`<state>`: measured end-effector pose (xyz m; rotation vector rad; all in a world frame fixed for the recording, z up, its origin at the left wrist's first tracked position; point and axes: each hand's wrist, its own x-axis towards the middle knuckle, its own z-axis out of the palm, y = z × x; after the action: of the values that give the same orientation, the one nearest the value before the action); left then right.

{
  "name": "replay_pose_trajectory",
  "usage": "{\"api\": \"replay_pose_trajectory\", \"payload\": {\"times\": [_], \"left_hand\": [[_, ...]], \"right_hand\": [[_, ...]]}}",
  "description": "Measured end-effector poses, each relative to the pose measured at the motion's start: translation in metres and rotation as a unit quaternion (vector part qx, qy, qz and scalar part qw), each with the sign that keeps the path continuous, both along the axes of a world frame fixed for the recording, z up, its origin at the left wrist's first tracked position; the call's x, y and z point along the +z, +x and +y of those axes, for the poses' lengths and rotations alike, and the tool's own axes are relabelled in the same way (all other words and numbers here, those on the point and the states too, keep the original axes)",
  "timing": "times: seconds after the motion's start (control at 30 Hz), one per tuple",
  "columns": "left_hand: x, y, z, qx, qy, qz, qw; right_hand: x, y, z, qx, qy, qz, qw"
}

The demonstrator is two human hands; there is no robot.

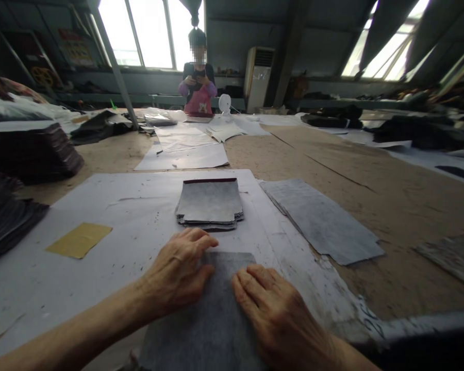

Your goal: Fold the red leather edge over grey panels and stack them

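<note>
A grey, felt-like sheet [216,324] lies in front of me, its far edge flat on the white paper and its near part running out of view. My left hand [183,268] is at the sheet's far left corner, thumb apart from the fingers, with the thumb tip touching the sheet. On the right edge of the sheet rests my right hand [274,304], its fingers bent and pressed together over the material; its thumb is hidden. Just beyond my left fingertips sits a small stack of grey pieces [211,201] with notched corners and a dark red strip along the far edge.
White paper [131,232] covers the table under my hands. A yellow piece [80,240] lies left, larger grey sheets [320,221] right. Dark stacks [31,149] stand at the left edge. A metal pole [114,67] rises behind. Across the table a person [199,87] holds a phone near a small white fan [225,104].
</note>
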<state>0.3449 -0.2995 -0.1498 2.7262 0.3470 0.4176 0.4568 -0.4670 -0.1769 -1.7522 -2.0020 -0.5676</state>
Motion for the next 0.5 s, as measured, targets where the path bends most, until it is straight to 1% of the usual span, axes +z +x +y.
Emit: {"api": "replay_pose_trajectory", "payload": {"times": [0.1,0.17,0.2,0.27,0.37,0.43,0.5], "left_hand": [[-0.004,0.016,-0.005,-0.001,0.032,0.037,0.999],[-0.005,0.020,-0.004,0.002,0.019,0.043,0.999],[-0.005,0.021,-0.003,0.004,0.004,0.043,0.999],[-0.006,0.019,-0.001,0.010,-0.026,0.038,0.999],[-0.008,0.016,0.000,0.004,-0.054,0.006,0.999],[-0.010,0.015,-0.001,-0.015,-0.052,-0.021,0.998],[-0.012,0.014,-0.001,-0.031,-0.037,-0.036,0.998]], "right_hand": [[-0.001,0.004,-0.004,0.012,0.005,0.012,1.000],[-0.001,0.009,-0.008,0.017,0.019,0.039,0.999],[0.000,0.011,-0.009,0.014,0.028,0.053,0.998],[0.003,0.017,-0.006,-0.012,0.041,0.078,0.996],[0.009,0.026,0.005,-0.051,0.015,0.097,0.994],[0.014,0.031,0.013,-0.061,-0.004,0.090,0.994],[0.017,0.035,0.019,-0.070,-0.003,0.069,0.995]]}}
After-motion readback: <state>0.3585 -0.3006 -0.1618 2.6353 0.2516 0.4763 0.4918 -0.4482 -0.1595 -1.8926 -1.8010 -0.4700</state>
